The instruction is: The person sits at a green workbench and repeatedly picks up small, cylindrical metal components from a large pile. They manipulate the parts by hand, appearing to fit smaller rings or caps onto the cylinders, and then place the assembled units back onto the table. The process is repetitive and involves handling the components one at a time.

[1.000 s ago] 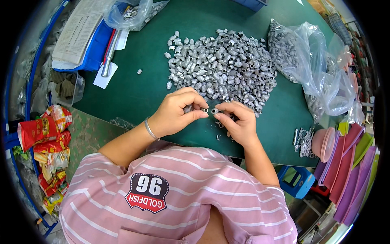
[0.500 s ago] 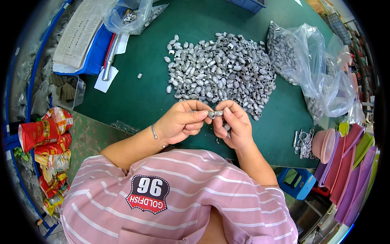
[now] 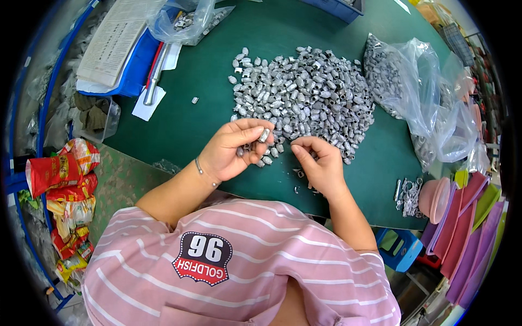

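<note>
Here, seen from above, a person in a pink striped shirt sits at a green table (image 3: 179, 125) with both bare hands raised just over its near edge. The left hand (image 3: 235, 152) is cupped with the palm turned inward, and its thumb and forefinger pinch one small silver metal sleeve (image 3: 264, 135); a few more of the same pieces rest in the curl of its fingers. A thin bracelet (image 3: 200, 168) circles that wrist. The right hand (image 3: 322, 165) sits just beside it, thumb and fingertips drawn together in a narrow pinch at the edge of the heap; whether a piece is caught between them cannot be told.

Directly beyond both hands lies a large heap of silver metal sleeves (image 3: 304, 92), spread over the middle of the table and reaching down to the fingertips. A single stray piece (image 3: 194, 100) lies apart to the left. To the right of the heap sit clear plastic bags (image 3: 418, 92) holding more metal parts. At the far left are a stack of printed papers (image 3: 111, 43) on a blue tray, and another clear bag (image 3: 187, 19) of small parts. Colourful snack packets (image 3: 57, 174) hang off the left side of the table.
</note>
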Motion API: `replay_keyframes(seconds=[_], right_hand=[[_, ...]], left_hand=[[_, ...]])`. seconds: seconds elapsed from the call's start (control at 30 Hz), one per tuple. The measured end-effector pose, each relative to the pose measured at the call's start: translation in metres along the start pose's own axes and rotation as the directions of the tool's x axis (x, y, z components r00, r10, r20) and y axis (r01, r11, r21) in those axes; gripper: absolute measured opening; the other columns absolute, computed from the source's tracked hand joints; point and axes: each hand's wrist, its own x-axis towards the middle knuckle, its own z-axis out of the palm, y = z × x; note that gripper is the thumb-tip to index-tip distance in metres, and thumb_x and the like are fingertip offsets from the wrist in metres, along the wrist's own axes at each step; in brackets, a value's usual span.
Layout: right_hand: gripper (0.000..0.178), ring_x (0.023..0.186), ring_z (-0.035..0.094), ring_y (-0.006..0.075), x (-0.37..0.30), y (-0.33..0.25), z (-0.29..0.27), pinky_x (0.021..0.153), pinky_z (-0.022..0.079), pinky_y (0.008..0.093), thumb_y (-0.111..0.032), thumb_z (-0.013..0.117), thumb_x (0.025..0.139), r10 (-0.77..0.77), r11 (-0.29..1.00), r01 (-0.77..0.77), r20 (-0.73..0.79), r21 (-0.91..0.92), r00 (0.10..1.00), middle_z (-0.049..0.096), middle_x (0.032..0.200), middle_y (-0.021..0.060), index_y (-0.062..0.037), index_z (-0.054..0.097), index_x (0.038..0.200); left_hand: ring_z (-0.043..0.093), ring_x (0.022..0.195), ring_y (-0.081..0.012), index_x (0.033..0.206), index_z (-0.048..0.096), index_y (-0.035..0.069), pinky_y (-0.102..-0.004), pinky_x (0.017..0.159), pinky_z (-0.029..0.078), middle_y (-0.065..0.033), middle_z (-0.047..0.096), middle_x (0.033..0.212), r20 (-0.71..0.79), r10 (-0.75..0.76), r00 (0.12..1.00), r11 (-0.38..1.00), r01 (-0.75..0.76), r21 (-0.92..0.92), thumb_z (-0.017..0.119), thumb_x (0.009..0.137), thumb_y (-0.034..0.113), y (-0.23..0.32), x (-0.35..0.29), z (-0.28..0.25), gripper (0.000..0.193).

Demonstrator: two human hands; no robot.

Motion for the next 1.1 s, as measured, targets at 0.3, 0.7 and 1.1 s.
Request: replay_keyframes(seconds=[0.3, 0.7, 1.1], right_hand=[[0.015, 0.056, 0.059, 0.0274, 0.014, -0.014, 0.016, 0.049, 0.049, 0.0377, -0.01, 0.064, 0.076, -0.331, 0.687, 0.346, 0.149, -0.639, 0.932, 0.057, 0.068, 0.008, -0.0076, 0.061, 0.09], [0.017, 0.052, 0.049, 0.0115, 0.002, -0.025, 0.006, 0.046, 0.039, 0.0243, -0.002, 0.071, 0.072, -0.294, 0.943, 0.281, -0.046, -0.181, 0.955, 0.052, 0.062, 0.0033, -0.0037, 0.063, 0.087], [0.014, 0.052, 0.048, 0.0099, -0.001, -0.017, 0.009, 0.044, 0.038, 0.0218, -0.001, 0.063, 0.077, -0.034, 0.842, 0.021, 0.014, 0.54, 0.999, 0.054, 0.066, 0.0024, -0.0004, 0.058, 0.091]], left_hand=[[0.063, 0.072, -0.0152, 0.097, 0.062, -0.005, -0.0178, 0.046, 0.045, -0.0124, 0.06, 0.093, 0.03, 0.301, 0.953, 0.769, -0.261, 0.583, 0.061, 0.08, -0.004, 0.0, -0.004, 0.009, 0.017], [0.064, 0.075, -0.016, 0.09, 0.064, -0.002, -0.0164, 0.043, 0.041, -0.0125, 0.058, 0.098, 0.138, 0.414, 0.9, 0.625, -0.391, 0.676, 0.062, 0.079, -0.005, -0.009, -0.003, 0.013, 0.012], [0.06, 0.072, -0.0123, 0.099, 0.06, -0.001, -0.0166, 0.044, 0.043, -0.0105, 0.058, 0.093, 0.092, 0.255, 0.962, 0.847, -0.269, 0.459, 0.06, 0.082, -0.003, -0.017, -0.003, 0.014, 0.017]])
